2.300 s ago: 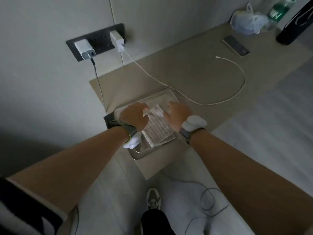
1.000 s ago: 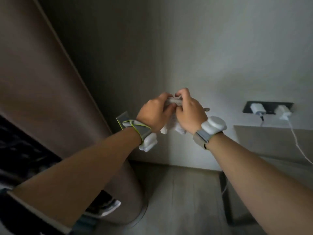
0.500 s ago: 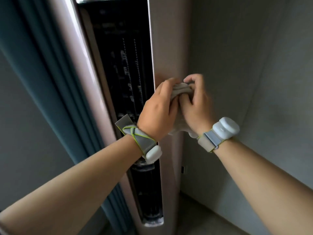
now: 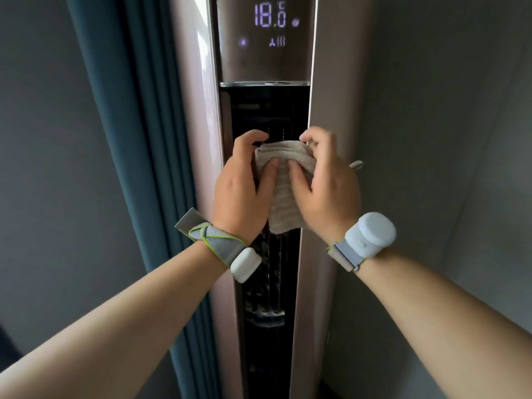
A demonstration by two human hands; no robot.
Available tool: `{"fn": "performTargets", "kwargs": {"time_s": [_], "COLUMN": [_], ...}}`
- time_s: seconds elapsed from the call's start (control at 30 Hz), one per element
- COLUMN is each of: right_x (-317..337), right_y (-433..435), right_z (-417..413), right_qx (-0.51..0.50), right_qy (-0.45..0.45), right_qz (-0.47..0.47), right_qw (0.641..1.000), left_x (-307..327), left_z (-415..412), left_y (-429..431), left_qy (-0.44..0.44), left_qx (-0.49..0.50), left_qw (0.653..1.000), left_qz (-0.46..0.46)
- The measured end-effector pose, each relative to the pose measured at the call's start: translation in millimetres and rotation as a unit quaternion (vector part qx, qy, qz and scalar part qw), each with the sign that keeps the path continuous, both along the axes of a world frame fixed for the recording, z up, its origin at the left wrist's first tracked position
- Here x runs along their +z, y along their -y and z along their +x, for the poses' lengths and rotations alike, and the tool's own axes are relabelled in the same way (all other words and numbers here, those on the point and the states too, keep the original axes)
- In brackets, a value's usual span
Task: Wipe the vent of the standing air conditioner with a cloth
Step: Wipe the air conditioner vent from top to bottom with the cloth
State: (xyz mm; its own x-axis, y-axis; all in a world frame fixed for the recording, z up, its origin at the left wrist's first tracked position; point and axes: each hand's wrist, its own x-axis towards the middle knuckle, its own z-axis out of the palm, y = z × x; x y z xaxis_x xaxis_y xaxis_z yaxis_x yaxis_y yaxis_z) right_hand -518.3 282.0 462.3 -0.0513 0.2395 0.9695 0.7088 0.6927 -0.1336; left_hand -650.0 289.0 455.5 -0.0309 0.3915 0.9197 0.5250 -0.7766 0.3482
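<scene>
Beige, ribbed cloth [image 4: 283, 180], soft and folded, is being held in front of the dark vent [image 4: 266, 283] of the standing air conditioner [image 4: 319, 110]. The left hand [image 4: 240, 188] and right hand [image 4: 328, 185] are both gripping it, thumbs pressing its face, fingers curling behind its top edge. The step appears to be readying the cloth; wiping is probably not yet begun. The next move is calling for pressing it flat against the tall, narrow slot. The glossy display [image 4: 266, 33] is glowing above.
</scene>
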Motion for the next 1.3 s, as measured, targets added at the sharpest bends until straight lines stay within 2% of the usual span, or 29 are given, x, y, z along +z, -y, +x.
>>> {"fn": "performTargets", "kwargs": {"time_s": [0.13, 0.37, 0.47, 0.6, 0.73, 0.87, 0.97, 1.3], "right_x": [7.9, 15.6, 19.2, 21.5, 20.5, 11.9, 3.9, -14.5], "right_y": [-2.9, -7.3, -12.0, -18.1, -29.6, -38.2, -42.2, -41.1], "right_z": [-12.2, -16.2, -14.6, -7.2, -3.3, -3.7, -3.6, -5.0], "right_qx": [-0.049, -0.111, -0.166, -0.227, -0.304, -0.378, -0.406, -0.435], "right_qy": [0.061, 0.152, 0.165, 0.182, 0.218, 0.227, 0.22, 0.299], "right_qz": [0.034, -0.003, 0.017, 0.067, 0.098, 0.119, 0.116, 0.084], "right_qw": [0.996, 0.982, 0.972, 0.954, 0.922, 0.89, 0.879, 0.845], "left_x": [7.5, 12.7, 11.8, 15.6, 18.5, 15.8, 14.0, 12.0], "left_z": [-15.3, -33.2, -35.9, -42.9, -47.9, -47.3, -47.6, -48.4], "left_y": [-9.1, -31.5, -41.1, -57.5, -75.4, -85.5, -89.9, -91.5], "left_qy": [-0.006, -0.046, -0.054, -0.03, -0.042, -0.033, -0.028, -0.018], "left_qx": [0.018, 0.063, 0.109, 0.133, 0.113, 0.094, 0.087, 0.08], "left_qw": [1.0, 0.995, 0.987, 0.983, 0.988, 0.989, 0.988, 0.987], "left_qz": [0.021, 0.059, 0.107, 0.122, 0.097, 0.111, 0.124, 0.14]}}
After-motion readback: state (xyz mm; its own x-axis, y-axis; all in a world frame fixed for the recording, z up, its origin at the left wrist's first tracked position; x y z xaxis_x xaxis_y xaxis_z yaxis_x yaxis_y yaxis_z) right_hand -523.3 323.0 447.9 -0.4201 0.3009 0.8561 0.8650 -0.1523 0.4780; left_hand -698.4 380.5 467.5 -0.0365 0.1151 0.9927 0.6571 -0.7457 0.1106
